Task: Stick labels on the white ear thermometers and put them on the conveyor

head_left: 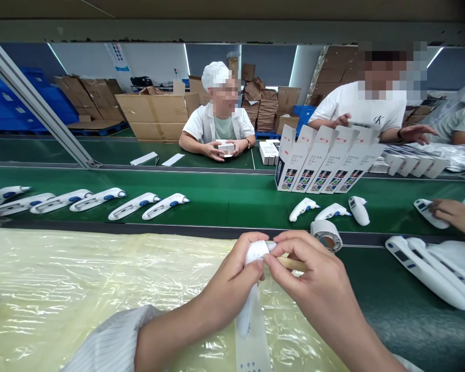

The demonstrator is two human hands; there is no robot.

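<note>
My left hand (236,279) is wrapped round a white ear thermometer (257,251), its tip end up and its body pointing down toward me. The fingers of my right hand (313,268) are pinched close against the thermometer's tip. A thin tan stick (293,264) lies in the right-hand grip, jutting out to the right; what its front end touches is hidden by my fingers. Under my hands a whitish strip with small bluish dots (251,367) lies on the yellowish plastic sheet (81,279).
A row of thermometers (96,199) lies on the green belt (217,206) ahead. Upright printed boxes (321,165) and a tape roll (327,233) stand right of centre. More thermometers (430,268) lie at right, near another person's hand (455,212). Co-workers sit opposite.
</note>
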